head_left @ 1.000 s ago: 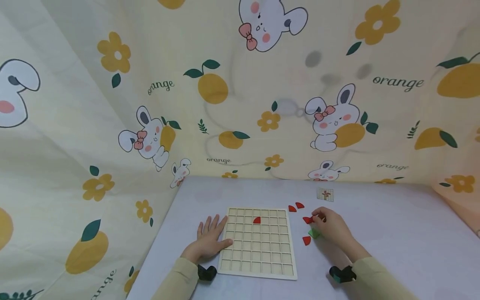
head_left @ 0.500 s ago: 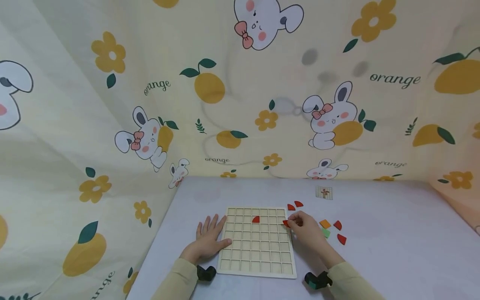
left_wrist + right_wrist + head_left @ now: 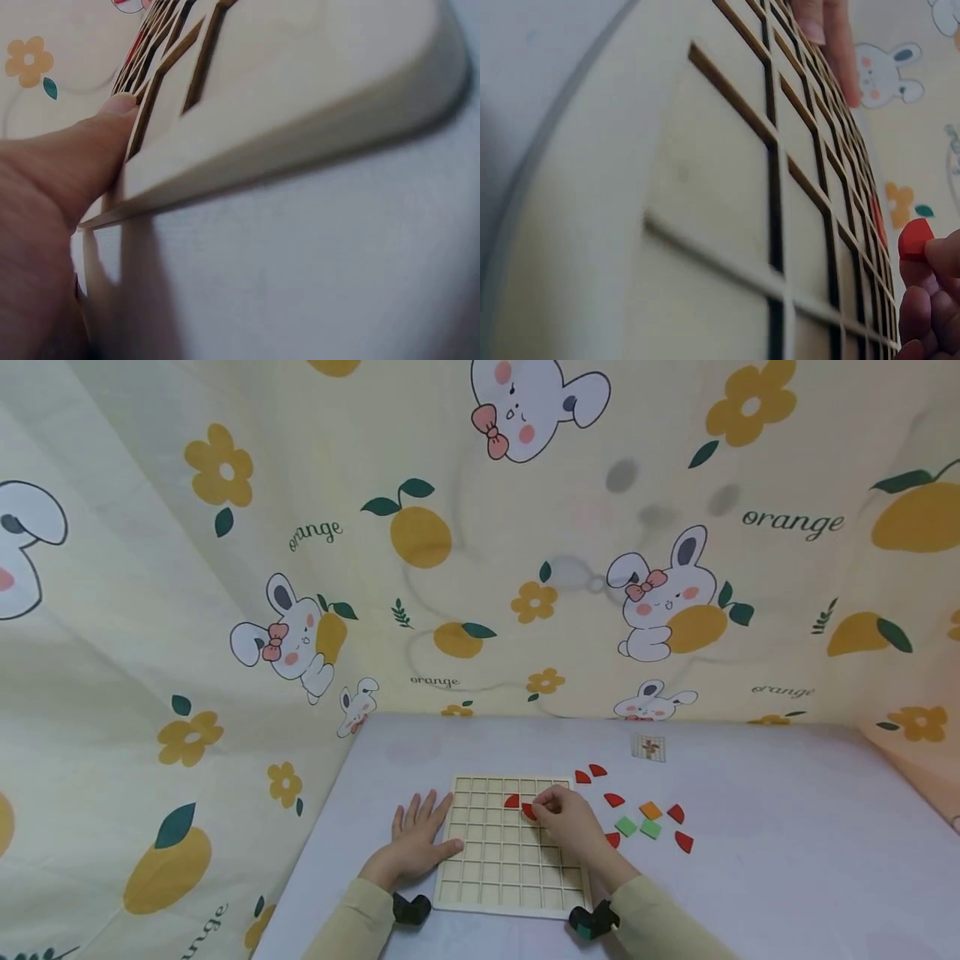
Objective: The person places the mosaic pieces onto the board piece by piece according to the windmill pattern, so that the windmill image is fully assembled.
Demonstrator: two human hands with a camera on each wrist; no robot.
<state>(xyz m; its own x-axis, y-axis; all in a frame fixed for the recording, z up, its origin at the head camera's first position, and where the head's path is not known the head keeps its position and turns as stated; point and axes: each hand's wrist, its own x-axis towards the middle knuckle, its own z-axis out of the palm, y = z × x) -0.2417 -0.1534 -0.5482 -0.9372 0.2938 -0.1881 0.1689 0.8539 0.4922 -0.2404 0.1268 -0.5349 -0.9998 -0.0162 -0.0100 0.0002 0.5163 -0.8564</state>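
Observation:
A pale wooden grid board (image 3: 487, 897) lies on the table, divided into small square cells. One red quarter-circle piece (image 3: 512, 801) sits in a cell of an upper row. My left hand (image 3: 416, 842) rests at the board's left side, fingers spread, its thumb (image 3: 90, 142) over the rim. Over the upper right of the board, my right hand (image 3: 572, 823) pinches a second red quarter-circle piece (image 3: 915, 238) between thumb and fingertips. In the head view this held piece overlaps the cells just right of and below the placed one.
Right of the board lie several loose red quarter-circle pieces (image 3: 614, 800), two green squares (image 3: 650, 829) and an orange square (image 3: 650, 810). A small card with a pinwheel pattern (image 3: 648, 747) lies farther back. Patterned cloth (image 3: 487, 635) hangs behind the table.
My right hand has picked up a red piece from the loose pile and carried it left over the board. Some loose pieces came into view. The left hand stays put.

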